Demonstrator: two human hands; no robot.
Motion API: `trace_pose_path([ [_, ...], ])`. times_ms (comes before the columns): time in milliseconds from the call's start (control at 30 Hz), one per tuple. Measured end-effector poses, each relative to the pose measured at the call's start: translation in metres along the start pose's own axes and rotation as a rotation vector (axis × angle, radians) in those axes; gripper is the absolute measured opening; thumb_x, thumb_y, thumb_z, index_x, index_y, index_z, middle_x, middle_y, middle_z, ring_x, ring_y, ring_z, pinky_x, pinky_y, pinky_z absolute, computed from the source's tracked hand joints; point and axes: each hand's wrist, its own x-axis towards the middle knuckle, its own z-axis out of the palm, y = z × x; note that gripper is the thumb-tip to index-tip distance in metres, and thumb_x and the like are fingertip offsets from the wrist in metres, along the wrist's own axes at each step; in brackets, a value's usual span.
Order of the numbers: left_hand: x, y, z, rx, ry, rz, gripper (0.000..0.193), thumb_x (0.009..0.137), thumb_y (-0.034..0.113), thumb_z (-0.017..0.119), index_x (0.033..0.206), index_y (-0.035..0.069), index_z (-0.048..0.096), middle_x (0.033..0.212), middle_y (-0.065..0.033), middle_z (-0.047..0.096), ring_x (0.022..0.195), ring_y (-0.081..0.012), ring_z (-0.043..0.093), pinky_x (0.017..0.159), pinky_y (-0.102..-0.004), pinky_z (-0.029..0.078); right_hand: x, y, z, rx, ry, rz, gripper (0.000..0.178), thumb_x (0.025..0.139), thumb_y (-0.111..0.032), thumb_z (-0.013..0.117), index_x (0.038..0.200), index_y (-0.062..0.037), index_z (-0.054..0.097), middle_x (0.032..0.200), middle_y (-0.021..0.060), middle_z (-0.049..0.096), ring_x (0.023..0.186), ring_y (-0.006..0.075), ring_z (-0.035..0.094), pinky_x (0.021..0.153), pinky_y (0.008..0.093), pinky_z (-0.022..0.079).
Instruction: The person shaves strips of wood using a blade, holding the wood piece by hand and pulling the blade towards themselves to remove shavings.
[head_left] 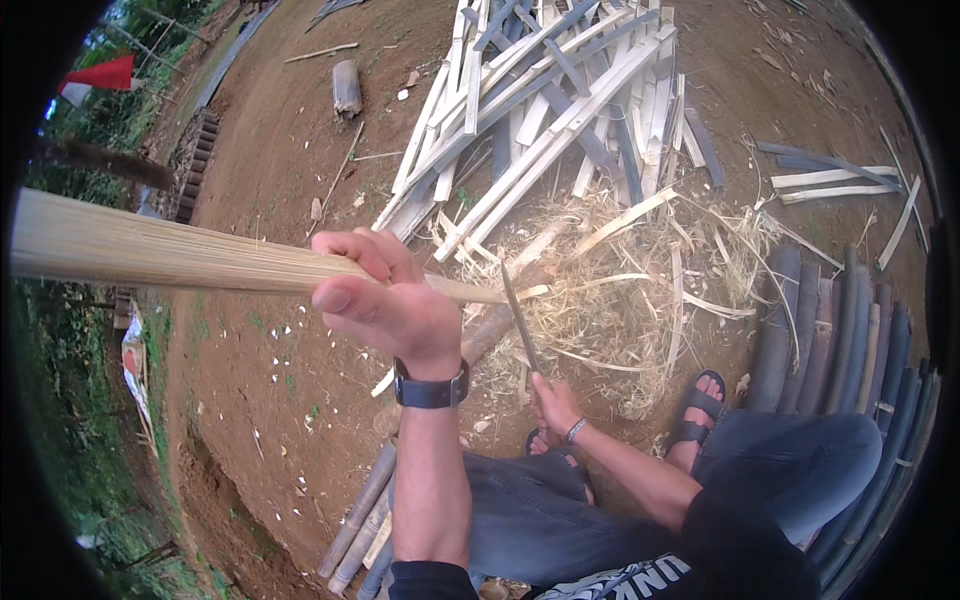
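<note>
My left hand (415, 315) is closed on a long pale bamboo strip (180, 245), the thumb on the near side and the fingers on the far side. The strip looms large at the left rim and runs right, past the hand, to a thin far end. My right hand (556, 408) grips a long-bladed knife (519, 320) by its handle, the blade slanting up and away. The blade's upper part appears beside the strip's far end; whether they touch I cannot tell. The handle is mostly hidden in my fingers.
Curly bamboo shavings (640, 300) cover the dirt ahead of my feet. Behind them lies a heap of split bamboo strips (560, 90). Dark bamboo poles (850, 320) line the right side, more poles (362, 510) lie lower left, and a short log (346, 90) sits far left.
</note>
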Motion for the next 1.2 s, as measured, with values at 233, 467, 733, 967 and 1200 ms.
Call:
trace_pose_path([
  [233,-0.003,0.004,-0.006,0.028,-0.035,0.01,0.059,0.089,0.071,0.023,0.071,0.015,0.024,0.056,0.0037,0.02,0.047,-0.0076,0.017,0.043,-0.0242,0.013,0.008,-0.006,-0.016,0.181,-0.027,-0.017,0.054,0.097,-0.047,0.037,0.066,-0.0034,0.047,0.047,0.0017,0.043,0.037,0.0101,0.042,0.035,0.0245,0.034],
  [467,0.01,0.003,-0.038,0.018,0.084,0.008,0.06,0.09,0.07,0.023,0.07,0.014,0.025,0.051,0.0034,0.019,0.044,-0.0076,0.016,0.042,-0.0224,0.013,-0.009,-0.064,-0.028,0.357,-0.077,-0.145,0.054,0.097,-0.049,0.036,0.069,-0.0037,0.047,0.046,0.0008,0.043,0.036,0.0098,0.041,0.035,0.0253,0.033],
  [733,0.003,0.007,-0.077,-0.03,0.116,0.04,0.058,0.091,0.068,0.021,0.068,0.015,0.025,0.049,0.003,0.02,0.04,-0.0079,0.019,0.038,-0.02,0.014,-0.007,-0.035,0.017,-0.08,-0.114,-0.269,0.063,0.095,-0.053,0.034,0.056,-0.0044,0.046,0.044,0.0039,0.043,0.042,0.0165,0.045,0.047,0.0358,0.037],
  [967,0.0,0.008,-0.084,-0.031,0.118,0.087,0.06,0.089,0.07,0.025,0.067,0.014,0.026,0.046,0.0028,0.022,0.037,-0.0063,0.017,0.037,-0.0176,0.015,0.049,0.029,0.019,-0.209,0.05,-0.152,0.064,0.094,-0.052,0.035,0.056,-0.0028,0.05,0.046,0.0079,0.047,0.046,0.0215,0.049,0.054,0.0401,0.041],
  [1200,0.0,0.006,-0.078,-0.04,0.097,0.088,0.059,0.09,0.07,0.024,0.068,0.014,0.025,0.046,0.0024,0.022,0.037,-0.0065,0.017,0.037,-0.0192,0.014,0.072,0.032,-0.004,-0.298,0.077,-0.053,0.066,0.092,-0.054,0.038,0.06,0.0021,0.05,0.049,0.0121,0.049,0.049,0.0227,0.05,0.055,0.0421,0.041],
])
